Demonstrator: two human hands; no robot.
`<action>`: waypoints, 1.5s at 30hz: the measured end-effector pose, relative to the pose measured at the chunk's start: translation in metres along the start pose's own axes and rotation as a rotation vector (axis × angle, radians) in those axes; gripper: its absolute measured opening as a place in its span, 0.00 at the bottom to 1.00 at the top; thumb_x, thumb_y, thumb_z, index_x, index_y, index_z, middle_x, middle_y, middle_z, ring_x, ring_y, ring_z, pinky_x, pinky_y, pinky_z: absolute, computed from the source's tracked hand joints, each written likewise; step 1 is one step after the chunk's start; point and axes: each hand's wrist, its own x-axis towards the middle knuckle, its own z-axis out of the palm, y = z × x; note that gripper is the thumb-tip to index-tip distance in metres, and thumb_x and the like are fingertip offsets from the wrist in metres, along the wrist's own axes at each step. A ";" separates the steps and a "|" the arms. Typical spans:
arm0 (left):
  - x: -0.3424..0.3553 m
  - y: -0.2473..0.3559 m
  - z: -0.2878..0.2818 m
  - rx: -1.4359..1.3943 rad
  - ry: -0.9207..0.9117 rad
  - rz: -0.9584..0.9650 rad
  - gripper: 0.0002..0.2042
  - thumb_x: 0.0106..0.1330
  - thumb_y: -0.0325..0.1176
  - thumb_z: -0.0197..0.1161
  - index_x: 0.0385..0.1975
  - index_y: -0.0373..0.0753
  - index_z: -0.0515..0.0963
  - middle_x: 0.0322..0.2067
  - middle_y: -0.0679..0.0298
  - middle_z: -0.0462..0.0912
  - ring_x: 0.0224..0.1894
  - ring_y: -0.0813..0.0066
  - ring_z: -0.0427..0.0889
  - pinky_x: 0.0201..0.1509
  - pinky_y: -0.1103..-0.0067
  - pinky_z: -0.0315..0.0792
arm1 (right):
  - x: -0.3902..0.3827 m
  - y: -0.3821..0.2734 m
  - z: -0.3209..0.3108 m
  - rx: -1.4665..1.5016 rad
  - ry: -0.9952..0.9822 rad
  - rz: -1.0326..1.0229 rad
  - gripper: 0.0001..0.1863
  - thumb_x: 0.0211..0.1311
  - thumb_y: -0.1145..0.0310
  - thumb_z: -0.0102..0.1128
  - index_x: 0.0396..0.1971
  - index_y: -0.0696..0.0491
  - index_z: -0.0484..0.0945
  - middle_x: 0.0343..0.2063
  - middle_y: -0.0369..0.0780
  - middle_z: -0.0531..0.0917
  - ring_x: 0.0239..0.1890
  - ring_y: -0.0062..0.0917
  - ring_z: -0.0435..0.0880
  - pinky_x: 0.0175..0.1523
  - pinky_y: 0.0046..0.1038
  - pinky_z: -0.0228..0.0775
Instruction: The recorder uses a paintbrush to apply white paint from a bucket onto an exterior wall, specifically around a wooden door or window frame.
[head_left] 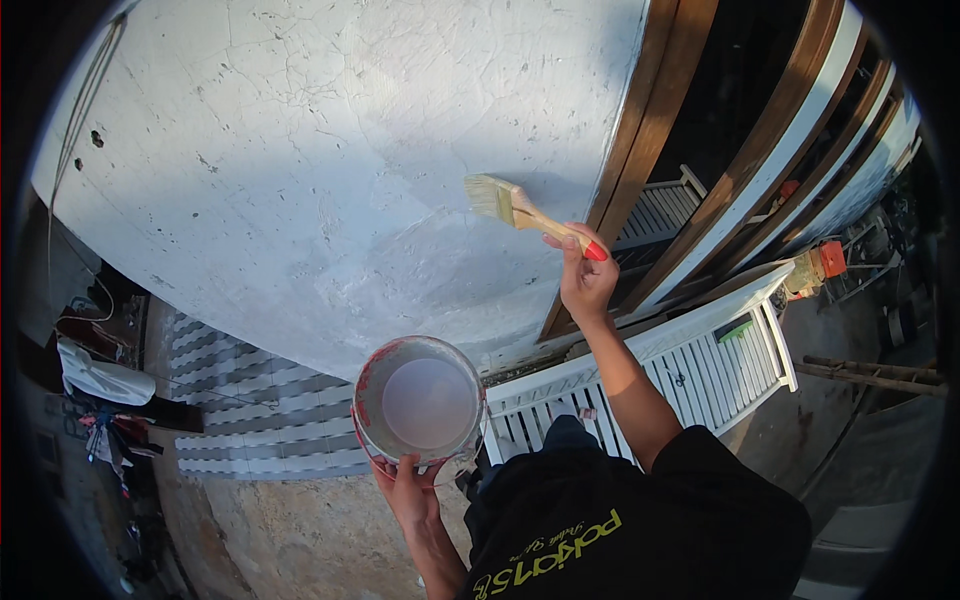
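My right hand (585, 270) grips a wide paintbrush (530, 215) by its red-tipped wooden handle, its pale bristles at or very close to a white, cracked plaster wall (330, 130). Whether they touch it, I cannot tell. Lower down, my left hand (408, 490) holds a round metal paint pot (420, 400) with white liquid inside and red smears on its rim. The pot is in front of the lower part of the wall.
Wooden window frames (630, 120) stand right of the wall. A white slatted bench (740, 380) is below them. A grey slatted surface (240, 380) and hanging cloths (105, 375) are at left, above a concrete floor (250, 530). Bamboo poles (870, 375) lie at far right.
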 end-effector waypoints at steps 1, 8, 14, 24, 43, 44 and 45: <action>-0.001 0.003 0.002 -0.016 0.011 0.007 0.34 0.56 0.14 0.51 0.65 0.42 0.55 0.58 0.54 0.66 0.55 0.56 0.74 0.42 0.55 0.84 | 0.004 -0.001 -0.013 -0.051 0.007 -0.041 0.12 0.70 0.75 0.52 0.47 0.66 0.74 0.38 0.46 0.83 0.40 0.32 0.87 0.42 0.24 0.78; 0.007 -0.004 0.004 0.017 -0.020 0.045 0.35 0.55 0.15 0.53 0.65 0.42 0.56 0.59 0.53 0.66 0.56 0.54 0.72 0.41 0.55 0.84 | 0.050 -0.059 0.019 0.011 -0.159 -0.260 0.12 0.70 0.72 0.53 0.45 0.66 0.75 0.35 0.48 0.85 0.36 0.30 0.87 0.42 0.24 0.76; 0.002 -0.003 0.003 -0.068 -0.022 0.027 0.36 0.54 0.15 0.54 0.66 0.43 0.54 0.60 0.53 0.64 0.55 0.53 0.72 0.39 0.56 0.84 | 0.144 -0.078 -0.025 -0.069 -0.096 -0.273 0.10 0.69 0.69 0.57 0.39 0.62 0.78 0.26 0.38 0.84 0.28 0.19 0.84 0.36 0.20 0.75; 0.012 -0.003 0.000 -0.020 -0.036 0.044 0.34 0.54 0.17 0.56 0.63 0.42 0.56 0.59 0.52 0.65 0.52 0.51 0.74 0.36 0.57 0.85 | 0.275 -0.170 -0.027 -0.174 -0.272 -0.536 0.14 0.72 0.66 0.52 0.46 0.62 0.76 0.30 0.41 0.83 0.32 0.20 0.85 0.41 0.21 0.79; 0.003 -0.003 0.014 -0.005 0.082 -0.045 0.30 0.64 0.18 0.54 0.66 0.44 0.55 0.60 0.52 0.66 0.55 0.50 0.75 0.41 0.55 0.83 | 0.379 -0.350 -0.012 -0.259 -0.550 -0.800 0.11 0.71 0.65 0.55 0.35 0.59 0.74 0.27 0.35 0.80 0.29 0.17 0.80 0.37 0.22 0.75; 0.002 -0.004 0.014 0.013 0.103 -0.043 0.29 0.64 0.18 0.54 0.65 0.43 0.56 0.60 0.52 0.66 0.55 0.51 0.75 0.41 0.55 0.83 | 0.375 -0.353 -0.005 -0.315 -0.677 -0.683 0.11 0.70 0.65 0.55 0.36 0.59 0.74 0.27 0.36 0.80 0.29 0.18 0.80 0.37 0.22 0.75; 0.000 -0.005 0.014 0.004 0.108 -0.035 0.29 0.64 0.18 0.54 0.65 0.43 0.56 0.60 0.52 0.66 0.55 0.51 0.75 0.41 0.55 0.83 | 0.380 -0.346 0.003 -0.397 -0.775 -0.670 0.12 0.69 0.65 0.56 0.37 0.60 0.74 0.28 0.36 0.80 0.29 0.18 0.79 0.37 0.23 0.75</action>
